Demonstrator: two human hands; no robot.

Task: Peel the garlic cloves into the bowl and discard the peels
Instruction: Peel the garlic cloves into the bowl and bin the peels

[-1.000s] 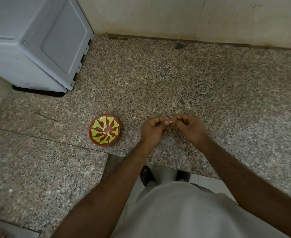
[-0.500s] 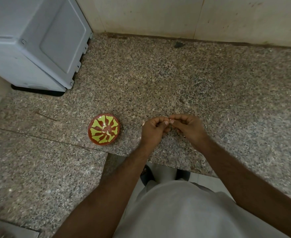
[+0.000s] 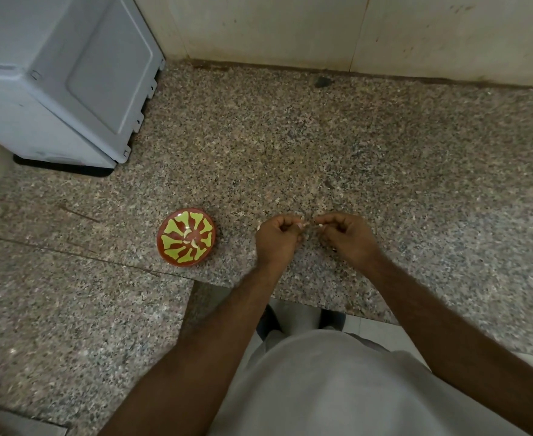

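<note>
Hands: left hand (image 3: 277, 239) and right hand (image 3: 347, 238) both curled, fingertips nearly meeting, pinching a small pale garlic clove (image 3: 306, 224) between them above the counter.
Bowl: round red bowl (image 3: 186, 236), yellow petal pattern, few pale cloves inside, left of hands.
Counter: speckled granite counter (image 3: 290, 146).
Back left: grey plastic appliance (image 3: 64, 77).

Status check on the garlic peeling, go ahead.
Left hand and right hand pinching something small and pale between the fingertips. Bowl to their left holds pale pieces. Nothing between.
</note>
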